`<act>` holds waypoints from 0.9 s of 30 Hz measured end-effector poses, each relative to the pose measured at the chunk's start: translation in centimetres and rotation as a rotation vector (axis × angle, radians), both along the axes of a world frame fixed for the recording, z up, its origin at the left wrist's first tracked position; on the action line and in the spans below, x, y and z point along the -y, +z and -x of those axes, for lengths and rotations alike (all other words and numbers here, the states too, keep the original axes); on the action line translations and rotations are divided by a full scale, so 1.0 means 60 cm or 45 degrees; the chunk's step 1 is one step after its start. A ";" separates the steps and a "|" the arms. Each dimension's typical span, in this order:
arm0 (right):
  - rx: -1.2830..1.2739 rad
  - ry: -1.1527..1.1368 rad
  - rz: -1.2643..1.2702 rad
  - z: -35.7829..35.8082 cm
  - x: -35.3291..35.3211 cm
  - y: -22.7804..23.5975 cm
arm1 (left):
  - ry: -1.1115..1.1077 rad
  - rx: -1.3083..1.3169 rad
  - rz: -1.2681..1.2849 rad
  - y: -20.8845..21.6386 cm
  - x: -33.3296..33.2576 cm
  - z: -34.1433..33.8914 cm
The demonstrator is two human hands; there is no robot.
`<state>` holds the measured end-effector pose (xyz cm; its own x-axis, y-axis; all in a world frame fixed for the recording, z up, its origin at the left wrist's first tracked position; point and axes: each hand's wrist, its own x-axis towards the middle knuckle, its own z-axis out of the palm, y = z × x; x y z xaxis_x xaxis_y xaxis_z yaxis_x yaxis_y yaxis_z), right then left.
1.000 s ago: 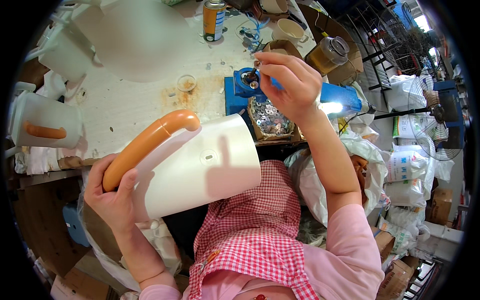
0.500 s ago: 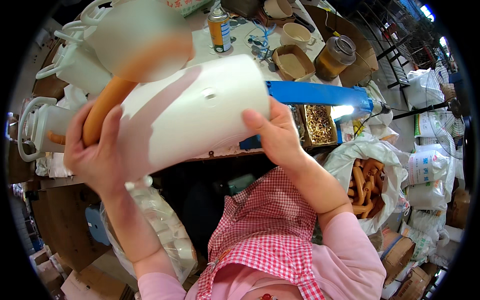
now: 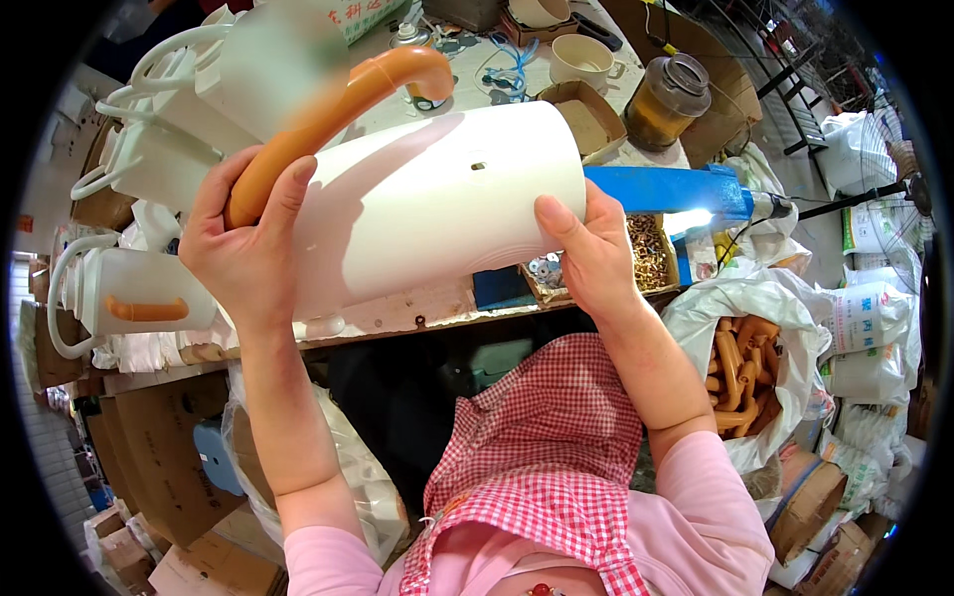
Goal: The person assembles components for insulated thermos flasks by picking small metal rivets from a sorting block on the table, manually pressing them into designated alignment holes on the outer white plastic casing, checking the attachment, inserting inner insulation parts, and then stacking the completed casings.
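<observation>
A white plastic cylinder (image 3: 427, 199) with a small slot in its side is held tilted above the table's front edge. At its left end, my left hand (image 3: 243, 228) is closed around the lower end of a curved orange plastic handle (image 3: 343, 104), with the thumb pressed along it. The handle slants up and to the right beyond the cylinder, its bent free end over the table. My right hand (image 3: 591, 248) grips the cylinder's right rim, thumb on the outside; its other fingers are partly hidden. Just right of that rim runs a blue machine arm (image 3: 676, 189) with a bright lamp.
White plastic jugs (image 3: 149, 159) with handles stand at left. A box of brass-coloured rivets (image 3: 651, 253) sits under the blue arm, and a bag of orange handles (image 3: 740, 368) hangs open at right. A spray can (image 3: 422, 60), beige cup (image 3: 586, 62) and brown-filled jar (image 3: 668, 99) stand behind.
Both hands have shifted right with the cylinder, the left one also upward. The orange handle's bent end now shows over the table. More of the jugs at left has come into view.
</observation>
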<state>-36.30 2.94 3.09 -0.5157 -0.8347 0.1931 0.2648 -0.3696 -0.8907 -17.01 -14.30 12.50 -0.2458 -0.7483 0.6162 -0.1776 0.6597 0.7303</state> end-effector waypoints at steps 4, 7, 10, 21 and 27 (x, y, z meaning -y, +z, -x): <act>0.016 -0.005 -0.075 -0.005 0.002 0.009 | -0.025 0.037 -0.069 -0.018 0.018 0.001; 0.046 0.020 -0.157 -0.015 0.000 0.013 | 0.020 0.196 -0.239 -0.027 0.024 -0.012; -0.050 -0.025 -0.199 -0.006 -0.001 0.018 | 0.038 0.673 -0.006 0.018 0.011 0.018; -0.246 0.054 -0.436 0.024 0.008 0.032 | -0.508 1.075 -0.133 0.062 0.024 0.098; -0.207 0.110 -0.474 0.040 0.005 0.041 | -0.645 1.050 -0.210 0.070 -0.007 0.092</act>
